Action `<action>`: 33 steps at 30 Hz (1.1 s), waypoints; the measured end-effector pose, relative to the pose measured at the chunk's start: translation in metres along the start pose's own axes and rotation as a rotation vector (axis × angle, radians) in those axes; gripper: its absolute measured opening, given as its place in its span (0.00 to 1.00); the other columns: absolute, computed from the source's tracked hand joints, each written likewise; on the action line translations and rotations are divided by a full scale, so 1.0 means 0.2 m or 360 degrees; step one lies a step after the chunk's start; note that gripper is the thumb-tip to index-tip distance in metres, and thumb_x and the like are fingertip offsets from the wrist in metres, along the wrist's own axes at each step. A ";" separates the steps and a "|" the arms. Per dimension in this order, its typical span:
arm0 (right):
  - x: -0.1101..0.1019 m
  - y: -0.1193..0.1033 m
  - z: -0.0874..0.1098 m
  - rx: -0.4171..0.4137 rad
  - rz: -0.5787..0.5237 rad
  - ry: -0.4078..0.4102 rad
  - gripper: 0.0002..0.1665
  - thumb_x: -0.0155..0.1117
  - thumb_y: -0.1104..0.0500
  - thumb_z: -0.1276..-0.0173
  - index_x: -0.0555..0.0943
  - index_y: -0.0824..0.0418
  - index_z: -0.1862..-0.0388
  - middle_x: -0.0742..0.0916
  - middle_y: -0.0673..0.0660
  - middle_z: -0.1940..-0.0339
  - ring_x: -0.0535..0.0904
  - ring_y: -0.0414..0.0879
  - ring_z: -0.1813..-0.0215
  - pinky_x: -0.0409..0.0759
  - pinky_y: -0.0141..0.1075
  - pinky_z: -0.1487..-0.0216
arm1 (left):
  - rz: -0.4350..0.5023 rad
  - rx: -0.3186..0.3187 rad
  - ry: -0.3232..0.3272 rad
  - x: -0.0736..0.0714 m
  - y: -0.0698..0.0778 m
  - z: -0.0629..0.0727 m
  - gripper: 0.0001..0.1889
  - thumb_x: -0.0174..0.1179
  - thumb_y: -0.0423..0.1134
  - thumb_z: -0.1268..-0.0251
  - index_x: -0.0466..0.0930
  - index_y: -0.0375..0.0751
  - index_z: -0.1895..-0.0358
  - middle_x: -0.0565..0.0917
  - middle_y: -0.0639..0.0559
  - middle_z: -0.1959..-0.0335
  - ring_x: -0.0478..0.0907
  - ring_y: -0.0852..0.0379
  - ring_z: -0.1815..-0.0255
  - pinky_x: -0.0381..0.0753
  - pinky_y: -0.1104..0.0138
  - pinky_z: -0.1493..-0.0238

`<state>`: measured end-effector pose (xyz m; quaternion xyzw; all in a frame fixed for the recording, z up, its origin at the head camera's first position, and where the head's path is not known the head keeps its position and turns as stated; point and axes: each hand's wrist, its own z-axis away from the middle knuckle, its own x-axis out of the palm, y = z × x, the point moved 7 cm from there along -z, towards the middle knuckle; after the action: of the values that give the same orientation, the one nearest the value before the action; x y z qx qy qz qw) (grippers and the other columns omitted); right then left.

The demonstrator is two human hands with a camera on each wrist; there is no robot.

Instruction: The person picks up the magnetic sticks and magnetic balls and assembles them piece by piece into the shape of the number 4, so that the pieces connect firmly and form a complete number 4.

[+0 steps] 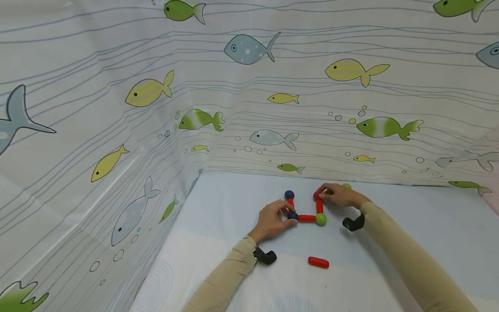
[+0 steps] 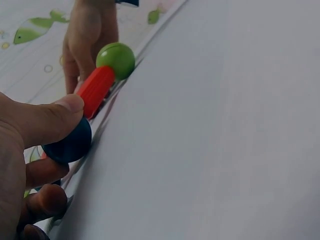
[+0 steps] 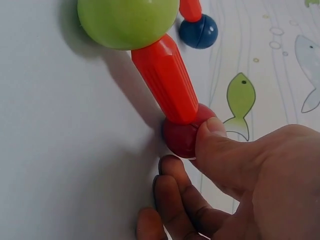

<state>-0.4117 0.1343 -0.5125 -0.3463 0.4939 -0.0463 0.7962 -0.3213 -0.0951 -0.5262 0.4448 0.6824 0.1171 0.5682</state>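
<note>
A U-shaped figure of balls and red rods lies on the table. My left hand (image 1: 274,220) pinches the near blue ball (image 2: 70,142) at one corner, thumb on one side and fingers on the other. From that ball a red rod (image 1: 307,218) runs to a green ball (image 1: 321,219), and another red rod leads back to the far blue ball (image 1: 289,195). My right hand (image 1: 338,194) holds the red ball (image 3: 184,134) between thumb and fingers. A red rod (image 3: 167,80) joins this red ball to the green one.
A loose red rod (image 1: 318,262) lies on the white table (image 1: 218,203) nearer to me. Another green ball (image 1: 346,186) shows partly behind my right hand. A fish-printed sheet (image 1: 249,99) rises behind the table and along its left side.
</note>
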 end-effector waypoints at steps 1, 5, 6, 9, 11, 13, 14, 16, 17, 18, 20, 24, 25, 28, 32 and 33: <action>0.00 0.00 0.00 0.0001 0.0000 0.0002 0.23 0.60 0.51 0.18 0.78 0.61 0.32 0.83 0.68 0.39 0.78 0.62 0.40 0.78 0.61 0.36 | 0.0000 -0.0001 0.0003 0.00 0.00 0.00 0.16 0.78 0.48 0.39 0.87 0.51 0.51 0.87 0.55 0.62 0.71 0.69 0.72 0.69 0.76 0.69; 0.01 0.01 0.00 0.0009 -0.0005 0.0018 0.23 0.59 0.50 0.17 0.78 0.60 0.32 0.84 0.68 0.39 0.79 0.61 0.41 0.78 0.61 0.36 | -0.0001 -0.0006 0.0005 0.00 0.00 0.00 0.16 0.78 0.48 0.39 0.87 0.52 0.51 0.87 0.55 0.62 0.71 0.69 0.72 0.69 0.76 0.69; 0.01 0.02 0.00 0.0012 -0.0013 0.0019 0.23 0.59 0.50 0.17 0.77 0.61 0.32 0.84 0.68 0.39 0.79 0.61 0.41 0.78 0.61 0.35 | -0.0001 -0.0007 0.0006 0.00 0.00 0.00 0.16 0.78 0.48 0.39 0.87 0.53 0.51 0.87 0.55 0.62 0.71 0.69 0.72 0.69 0.76 0.70; 0.01 0.02 0.01 0.0019 -0.0041 0.0022 0.23 0.59 0.50 0.17 0.77 0.60 0.31 0.83 0.68 0.38 0.78 0.62 0.40 0.77 0.62 0.34 | -0.0010 -0.0011 0.0008 0.01 -0.01 0.00 0.16 0.78 0.49 0.39 0.87 0.54 0.51 0.87 0.56 0.62 0.71 0.69 0.73 0.69 0.76 0.70; 0.02 0.02 0.01 0.0017 -0.0052 0.0024 0.23 0.58 0.50 0.17 0.77 0.60 0.31 0.83 0.67 0.38 0.77 0.61 0.40 0.77 0.62 0.34 | -0.0019 -0.0013 0.0008 0.01 -0.01 0.00 0.16 0.78 0.49 0.39 0.87 0.54 0.51 0.87 0.56 0.62 0.71 0.69 0.73 0.69 0.76 0.70; 0.02 0.02 0.02 0.0016 -0.0053 0.0024 0.23 0.58 0.50 0.17 0.77 0.60 0.31 0.82 0.67 0.37 0.77 0.61 0.40 0.77 0.61 0.34 | -0.0031 -0.0016 0.0005 0.02 -0.01 0.01 0.16 0.78 0.49 0.39 0.87 0.54 0.51 0.86 0.57 0.62 0.70 0.70 0.72 0.68 0.76 0.70; 0.02 0.03 0.02 0.0022 -0.0054 0.0024 0.23 0.58 0.50 0.17 0.77 0.60 0.31 0.82 0.67 0.38 0.77 0.61 0.40 0.77 0.60 0.35 | -0.0034 -0.0016 0.0004 0.02 -0.01 0.01 0.16 0.78 0.49 0.39 0.87 0.54 0.51 0.86 0.56 0.62 0.70 0.70 0.72 0.68 0.76 0.70; 0.02 0.03 0.02 0.0035 -0.0066 0.0025 0.25 0.59 0.47 0.17 0.76 0.60 0.31 0.82 0.67 0.37 0.77 0.60 0.40 0.77 0.60 0.35 | -0.0051 -0.0013 0.0001 0.02 -0.01 0.01 0.16 0.78 0.49 0.39 0.87 0.53 0.50 0.86 0.57 0.61 0.70 0.70 0.72 0.67 0.76 0.70; 0.02 0.03 0.02 0.0038 -0.0073 0.0022 0.27 0.60 0.45 0.18 0.76 0.60 0.31 0.82 0.67 0.37 0.77 0.60 0.40 0.78 0.59 0.35 | -0.0059 -0.0009 0.0002 0.01 -0.01 0.01 0.16 0.78 0.49 0.39 0.87 0.53 0.50 0.86 0.57 0.61 0.70 0.70 0.72 0.67 0.76 0.70; 0.02 0.03 0.02 0.0042 -0.0084 0.0018 0.29 0.61 0.43 0.19 0.76 0.61 0.31 0.82 0.66 0.38 0.77 0.60 0.40 0.77 0.59 0.35 | -0.0064 -0.0005 0.0006 0.01 -0.01 0.01 0.16 0.78 0.49 0.39 0.87 0.53 0.50 0.86 0.56 0.61 0.70 0.69 0.72 0.67 0.76 0.70; 0.02 0.03 0.02 0.0045 -0.0097 0.0019 0.35 0.66 0.40 0.23 0.75 0.61 0.31 0.82 0.66 0.38 0.77 0.60 0.39 0.78 0.59 0.35 | -0.0071 0.0005 0.0014 0.01 0.00 0.00 0.16 0.78 0.49 0.39 0.87 0.52 0.51 0.86 0.56 0.61 0.70 0.70 0.72 0.67 0.76 0.70; 0.02 0.02 0.02 0.0025 -0.0074 0.0030 0.42 0.75 0.39 0.32 0.74 0.63 0.31 0.82 0.64 0.41 0.76 0.59 0.40 0.79 0.58 0.36 | -0.0081 0.0009 0.0014 0.00 0.01 0.00 0.16 0.78 0.49 0.39 0.87 0.52 0.51 0.85 0.56 0.61 0.70 0.69 0.72 0.67 0.76 0.70; 0.02 0.02 0.02 0.0021 -0.0063 0.0037 0.42 0.76 0.39 0.33 0.74 0.63 0.31 0.82 0.64 0.41 0.76 0.59 0.40 0.79 0.58 0.36 | -0.0080 0.0007 0.0011 0.00 0.01 0.00 0.16 0.78 0.49 0.39 0.87 0.52 0.51 0.85 0.56 0.61 0.70 0.69 0.72 0.67 0.77 0.70; 0.03 0.02 0.03 0.0023 -0.0051 0.0056 0.43 0.76 0.40 0.33 0.74 0.63 0.30 0.82 0.65 0.41 0.76 0.60 0.40 0.79 0.59 0.36 | -0.0087 0.0001 0.0004 0.00 0.01 0.00 0.16 0.77 0.48 0.38 0.87 0.52 0.51 0.85 0.56 0.61 0.70 0.69 0.71 0.66 0.77 0.70; 0.03 0.02 0.04 0.0034 -0.0071 0.0082 0.43 0.75 0.39 0.33 0.74 0.63 0.29 0.82 0.67 0.39 0.76 0.62 0.38 0.78 0.61 0.35 | -0.0084 0.0004 0.0006 0.00 0.01 0.00 0.15 0.77 0.48 0.38 0.87 0.52 0.50 0.85 0.57 0.61 0.70 0.69 0.71 0.66 0.76 0.70; 0.03 0.03 0.04 0.0031 -0.0075 0.0085 0.43 0.75 0.39 0.32 0.74 0.63 0.29 0.82 0.67 0.39 0.76 0.62 0.38 0.78 0.61 0.35 | -0.0080 0.0006 0.0009 0.00 0.01 0.00 0.15 0.77 0.48 0.38 0.87 0.52 0.51 0.85 0.57 0.61 0.70 0.69 0.71 0.67 0.76 0.70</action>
<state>-0.4043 0.1396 -0.5176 -0.3486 0.5062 -0.0790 0.7848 -0.3206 -0.0943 -0.5254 0.4281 0.6952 0.1027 0.5682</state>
